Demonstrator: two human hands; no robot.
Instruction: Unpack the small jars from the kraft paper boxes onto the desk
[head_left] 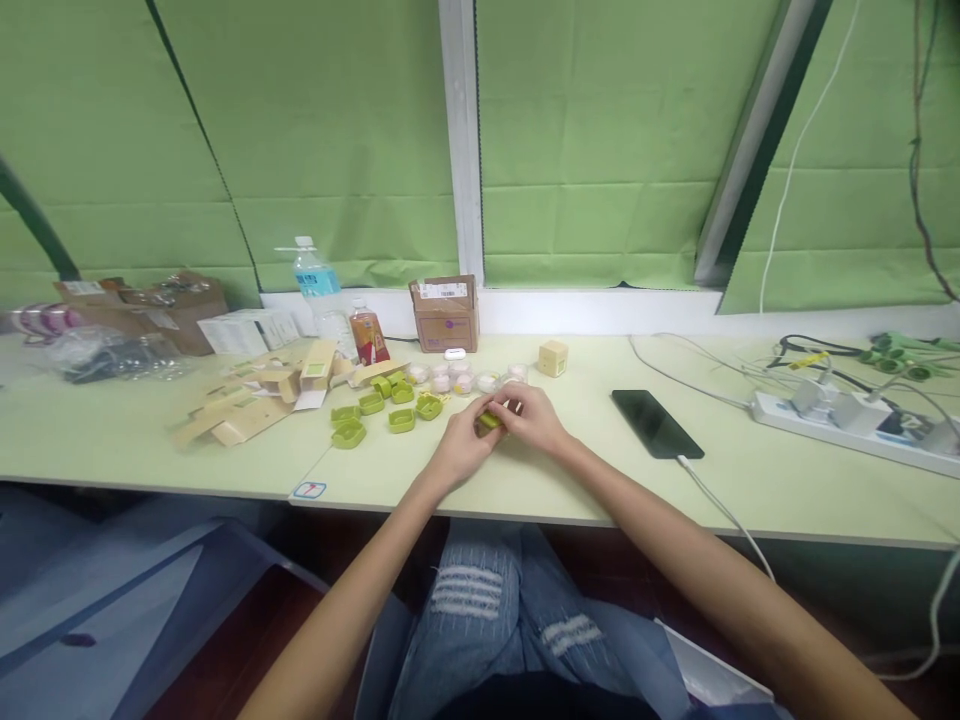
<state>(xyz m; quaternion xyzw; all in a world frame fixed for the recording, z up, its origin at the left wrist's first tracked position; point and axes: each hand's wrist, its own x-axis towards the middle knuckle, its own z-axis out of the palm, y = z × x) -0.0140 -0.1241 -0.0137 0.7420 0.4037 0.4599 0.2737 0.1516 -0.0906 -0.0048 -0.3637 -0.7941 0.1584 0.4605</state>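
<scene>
Both of my hands are closed around a small green silicone case (489, 420) over the middle of the table. My left hand (463, 442) grips it from the left, and my right hand (531, 416) has its fingers on it from the upper right. Fingers cover most of the case. Several similar green cases (402, 420) lie on the table left of my hands. Just beyond my fingers stand several small round pinkish-white containers (463, 383) and clear ones (517, 372). A small tan cube box (553, 358) sits beyond my right hand.
Flattened cardboard packaging (251, 410) spreads on the left. A water bottle (319, 290), a drink bottle (369, 335) and a brown carton (446, 315) stand at the back. A black phone (657, 424) on a white cable and a power strip (847, 425) lie right.
</scene>
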